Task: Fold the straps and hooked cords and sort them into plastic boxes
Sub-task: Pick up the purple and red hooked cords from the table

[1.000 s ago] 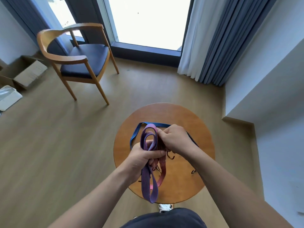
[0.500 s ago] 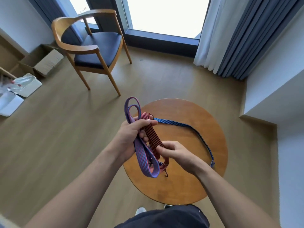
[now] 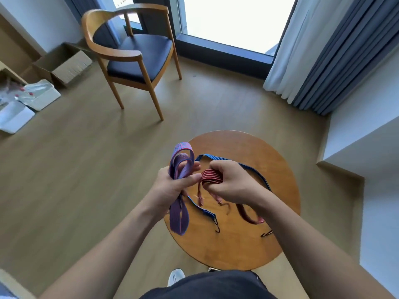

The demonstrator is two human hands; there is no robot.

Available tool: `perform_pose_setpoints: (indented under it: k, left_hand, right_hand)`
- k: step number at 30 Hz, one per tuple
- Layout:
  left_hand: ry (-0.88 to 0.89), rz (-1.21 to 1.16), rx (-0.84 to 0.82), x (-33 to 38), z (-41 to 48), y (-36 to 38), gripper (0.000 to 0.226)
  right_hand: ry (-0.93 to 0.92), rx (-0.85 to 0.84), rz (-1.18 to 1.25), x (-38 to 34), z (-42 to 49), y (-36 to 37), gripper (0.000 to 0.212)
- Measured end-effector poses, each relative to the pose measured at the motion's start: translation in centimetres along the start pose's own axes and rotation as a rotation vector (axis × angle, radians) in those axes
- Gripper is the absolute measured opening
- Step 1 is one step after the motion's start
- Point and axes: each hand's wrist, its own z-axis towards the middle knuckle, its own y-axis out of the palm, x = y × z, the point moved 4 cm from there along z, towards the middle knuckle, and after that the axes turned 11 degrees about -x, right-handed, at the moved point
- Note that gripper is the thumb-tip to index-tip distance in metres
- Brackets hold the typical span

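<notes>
My left hand (image 3: 172,186) grips a folded purple cord (image 3: 180,214), whose loops stick up above the fist and hang down below it. Just to the right, my right hand (image 3: 232,182) pinches a bundle of red striped cord (image 3: 210,176); its loose ends dangle over the round wooden table (image 3: 248,244). A blue hooked cord (image 3: 254,171) lies in an arc on the table behind my right hand, with its black hook (image 3: 217,226) near the middle. Two white plastic boxes (image 3: 41,96) stand on the floor at far left.
A wooden chair (image 3: 133,59) with a dark seat stands on the floor beyond the table. An open cardboard box (image 3: 64,65) sits beside the plastic boxes. Curtains (image 3: 323,52) and a white wall close the right side. Another hook (image 3: 266,234) lies by my right forearm.
The red cord has come away from the purple bundle into my right hand, which rose from low on the cords. The view swung further left, showing the boxes.
</notes>
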Motion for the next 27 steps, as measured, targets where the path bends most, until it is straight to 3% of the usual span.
perform_pose_setpoints:
  k: [5,6,7,9,12,14,16,18,22,25,27]
  left_hand:
    - [0.043,-0.277,-0.332,0.2,0.4,2.0,0.035]
    - [0.025,-0.288,-0.387,0.1,0.5,2.5,0.039]
    - [0.001,-0.294,-0.435,-0.1,0.6,3.0,0.054]
    - [-0.028,-0.278,-0.524,-0.4,0.9,3.9,0.072]
    - [0.03,-0.184,-0.69,0.3,0.7,5.6,0.057]
    - [0.023,-0.152,-0.775,0.0,0.2,6.7,0.063]
    - [-0.021,-0.18,-0.736,-1.0,0.2,7.4,0.062]
    - [-0.079,-0.224,-0.618,-2.2,0.5,7.6,0.041]
    - [-0.286,-0.161,-0.246,-6.1,1.5,5.6,0.02]
    - [-0.448,-0.072,0.0,-9.7,1.3,2.5,0.011]
    - [-0.537,-0.087,0.133,-11.7,0.9,0.6,0.011]
  right_hand:
    - [-0.16,-0.044,0.369,-2.9,-1.3,-2.1,0.032]
    - [-0.181,-0.051,0.426,-3.2,-1.5,-2.5,0.024]
    - [-0.197,-0.051,0.471,-3.6,-1.7,-2.9,0.01]
    - [-0.207,-0.001,0.542,-3.7,-1.7,-3.6,0.012]
    - [-0.22,0.083,0.625,-3.4,-1.7,-4.4,0.012]
    - [-0.207,0.131,0.722,-2.7,-1.3,-4.6,0.01]
    - [-0.171,0.154,0.794,-1.4,-0.5,-4.4,0.009]
    - [-0.099,0.166,0.779,0.5,0.6,-3.8,0.01]
    - [0.179,0.206,0.574,7.5,2.1,-1.9,0.033]
    - [0.469,0.236,0.355,15.5,0.8,-0.1,0.032]
    - [0.644,0.132,0.157,20.5,-1.0,1.7,0.03]
